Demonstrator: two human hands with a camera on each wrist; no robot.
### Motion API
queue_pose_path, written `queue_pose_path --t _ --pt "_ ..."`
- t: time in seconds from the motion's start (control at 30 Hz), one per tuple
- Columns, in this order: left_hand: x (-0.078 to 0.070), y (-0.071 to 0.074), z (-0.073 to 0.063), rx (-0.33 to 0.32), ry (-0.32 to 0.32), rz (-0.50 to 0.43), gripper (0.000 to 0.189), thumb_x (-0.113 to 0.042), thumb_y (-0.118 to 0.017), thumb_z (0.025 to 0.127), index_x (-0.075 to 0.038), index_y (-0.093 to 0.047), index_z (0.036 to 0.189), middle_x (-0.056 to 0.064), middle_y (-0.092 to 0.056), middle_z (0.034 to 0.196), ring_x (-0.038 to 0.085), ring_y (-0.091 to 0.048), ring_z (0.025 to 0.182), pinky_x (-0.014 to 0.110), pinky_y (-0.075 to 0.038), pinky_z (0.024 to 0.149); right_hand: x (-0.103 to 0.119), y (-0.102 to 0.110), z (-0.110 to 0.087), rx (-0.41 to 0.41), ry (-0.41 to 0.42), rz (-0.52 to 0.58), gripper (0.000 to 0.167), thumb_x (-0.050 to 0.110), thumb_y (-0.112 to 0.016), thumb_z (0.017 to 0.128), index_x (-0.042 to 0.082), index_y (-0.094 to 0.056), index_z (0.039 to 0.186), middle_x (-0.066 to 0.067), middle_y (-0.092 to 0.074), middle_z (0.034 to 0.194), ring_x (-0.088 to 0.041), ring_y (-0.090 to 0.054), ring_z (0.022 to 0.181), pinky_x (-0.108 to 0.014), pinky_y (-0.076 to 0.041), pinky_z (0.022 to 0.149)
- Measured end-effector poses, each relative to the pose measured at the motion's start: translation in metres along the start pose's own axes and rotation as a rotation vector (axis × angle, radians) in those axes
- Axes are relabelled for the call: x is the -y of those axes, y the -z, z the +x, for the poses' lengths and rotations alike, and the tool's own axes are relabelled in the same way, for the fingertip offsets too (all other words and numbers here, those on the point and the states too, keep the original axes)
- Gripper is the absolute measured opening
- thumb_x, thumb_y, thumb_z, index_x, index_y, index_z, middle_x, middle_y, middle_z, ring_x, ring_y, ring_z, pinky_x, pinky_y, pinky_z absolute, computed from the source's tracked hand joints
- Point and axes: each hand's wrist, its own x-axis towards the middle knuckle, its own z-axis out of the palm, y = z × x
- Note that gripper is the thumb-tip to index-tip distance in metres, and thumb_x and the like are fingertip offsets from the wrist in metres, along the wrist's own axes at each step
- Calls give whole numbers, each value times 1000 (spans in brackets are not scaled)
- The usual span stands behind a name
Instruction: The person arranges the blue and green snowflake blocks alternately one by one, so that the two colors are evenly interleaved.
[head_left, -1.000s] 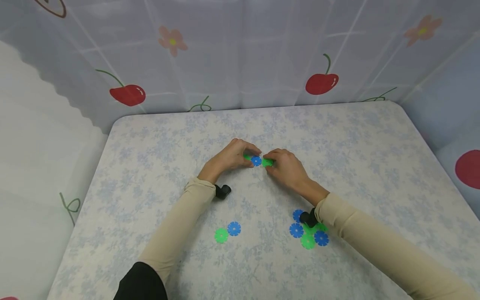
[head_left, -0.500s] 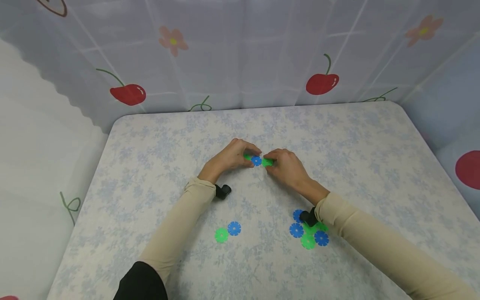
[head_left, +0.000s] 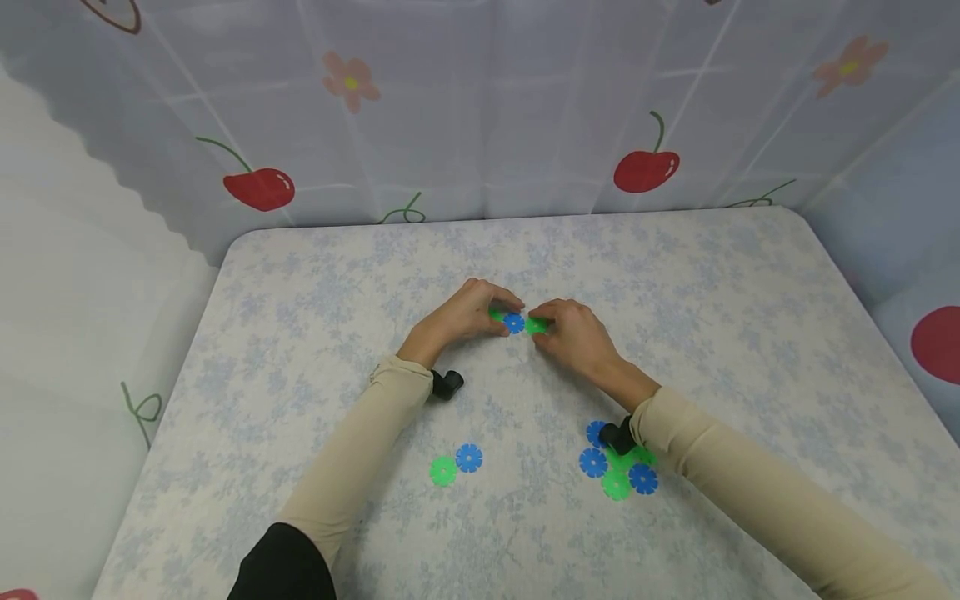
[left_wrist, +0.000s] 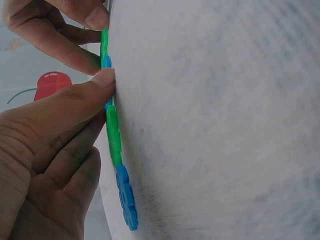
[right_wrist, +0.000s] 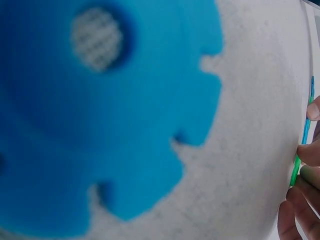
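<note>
At mid-table, my left hand [head_left: 467, 312] pinches a row of flat, notched plastic discs between thumb and fingers. A blue disc [head_left: 513, 323] shows at its fingertips, with part of a green disc [head_left: 496, 315] behind. Opposite it, my right hand [head_left: 573, 335] pinches another green disc [head_left: 536, 325] whose edge meets the blue one. Seen edge-on in the left wrist view, the row runs on below the left thumb [left_wrist: 102, 79] through a green disc [left_wrist: 114, 135] to a blue end disc [left_wrist: 126, 200]. Fingers cover parts of the row.
Nearer the front lie a loose green disc [head_left: 443, 472] and a blue disc [head_left: 469, 457]. Under the right wrist's black camera [head_left: 618, 435] is a cluster of several discs, including a green one [head_left: 617, 485]. A blue disc [right_wrist: 125, 110] fills much of the right wrist view.
</note>
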Motion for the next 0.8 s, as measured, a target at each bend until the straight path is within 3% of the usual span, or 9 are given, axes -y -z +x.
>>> queue_pose_path --t 0.47,0.8 --pt "-1 0 0 6 9 -1 43 -2 -82 78 -5 -71 120 5 -70 117 17 -65 110 25 -51 92 3 2 -1 9 -23 -2 35 12 -72 89 3 -69 123 -12 -64 127 -31 -59 113 -46 -53 89" --pt "-4 1 0 18 12 28 44 -3 -82 79 -5 -70 121 6 -70 119 17 -64 112 26 -50 94 2 1 0 8 8 -46 36 11 -71 89 3 -68 124 -14 -63 128 -32 -58 116 -47 -51 93"
